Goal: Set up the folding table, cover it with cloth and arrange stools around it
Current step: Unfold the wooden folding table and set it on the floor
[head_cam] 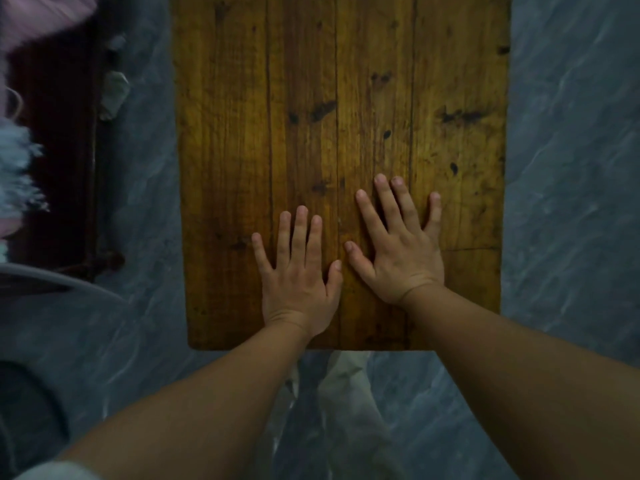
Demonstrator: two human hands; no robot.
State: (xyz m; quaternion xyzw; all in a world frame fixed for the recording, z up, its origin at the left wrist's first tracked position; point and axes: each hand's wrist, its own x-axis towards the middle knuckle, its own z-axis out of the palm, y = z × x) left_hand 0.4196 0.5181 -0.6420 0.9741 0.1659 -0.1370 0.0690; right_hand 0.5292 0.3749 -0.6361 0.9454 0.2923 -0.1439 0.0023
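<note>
- I see the wooden tabletop (346,81) standing over a grey marbled floor (571,168). It runs away from me up the middle of the view, and its far end is cut off by the top edge.
- Its planks are bare, yellow-brown, with dark knots and long seams between the boards.
- My left hand (298,271) lies palm down on the tabletop, near the close edge and a little left of centre. Its grip is apart, fingers (299,233) straight and spread, clamped on nothing.
- My right hand (398,251) lies palm down just beside it, a little farther up the boards. Its grip is apart too, fingers flat on the wood and fanned out.
- The two thumb tips sit just beside each other; I cannot tell whether they touch.
- Both bare forearms reach in from below, crossing the near edge of the tabletop.
- Under that near edge a pale trouser leg (346,393) shows against the floor.
- At the left stands a dark wooden piece (59,150), too dim to name.
- Pink fabric (45,15) fills the top left corner, and a fluffy pale thing (17,178) juts in from the left edge.
- Lower left there is a grey rounded shape (52,306), blurred; I cannot tell what it is.
</note>
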